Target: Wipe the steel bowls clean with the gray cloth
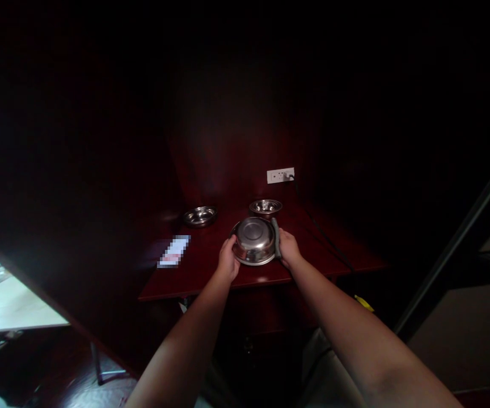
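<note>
I hold a stainless steel bowl [253, 240] tilted up, its underside facing me, above a dark red wooden desk [211, 269]. My left hand [228, 260] grips its left rim with curled fingers. My right hand [288, 248] presses a grey cloth [276, 238] against the bowl's right rim. A second steel bowl [199, 215] stands upright at the back left of the desk. A third one [265, 206] sits just behind the held bowl.
A small white card or paper [173, 251] lies at the left of the desk. A white wall socket [280, 175] with a black cable plugged in is on the back panel. Dark wooden panels close in both sides. A pale table [2, 306] shows far left.
</note>
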Demonstrator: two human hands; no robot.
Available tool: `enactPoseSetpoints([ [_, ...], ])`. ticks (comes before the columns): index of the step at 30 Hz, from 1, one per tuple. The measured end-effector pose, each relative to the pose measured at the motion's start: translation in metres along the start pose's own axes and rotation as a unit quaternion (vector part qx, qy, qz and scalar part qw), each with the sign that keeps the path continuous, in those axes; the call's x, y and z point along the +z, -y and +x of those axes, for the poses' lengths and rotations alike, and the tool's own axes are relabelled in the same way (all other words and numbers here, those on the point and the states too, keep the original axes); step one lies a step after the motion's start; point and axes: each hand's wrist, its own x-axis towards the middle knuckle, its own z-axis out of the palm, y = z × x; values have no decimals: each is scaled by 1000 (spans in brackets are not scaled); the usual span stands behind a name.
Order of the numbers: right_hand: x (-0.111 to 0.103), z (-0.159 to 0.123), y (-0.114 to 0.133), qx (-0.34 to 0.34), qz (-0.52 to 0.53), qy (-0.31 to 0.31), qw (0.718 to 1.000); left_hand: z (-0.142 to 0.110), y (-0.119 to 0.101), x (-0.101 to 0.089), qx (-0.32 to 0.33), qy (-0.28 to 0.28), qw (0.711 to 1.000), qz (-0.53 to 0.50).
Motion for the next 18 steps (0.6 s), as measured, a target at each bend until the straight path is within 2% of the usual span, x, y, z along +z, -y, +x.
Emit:
enactPoseSetpoints([
  [6, 1, 0, 1, -6, 29, -41, 999, -2, -3, 1, -20, 23, 999, -25],
  [10, -2, 3, -1, -21, 32, -72, 997, -2, -5, 0, -56, 41, 997, -19],
  [14, -4, 7, -5, -37, 20, -87, 995, -4, -5, -4, -104, 103, 989, 14],
  [18, -4, 7, -6, -47, -4, -84, 995, -6, -5, -8, -119, 141, 981, 65],
])
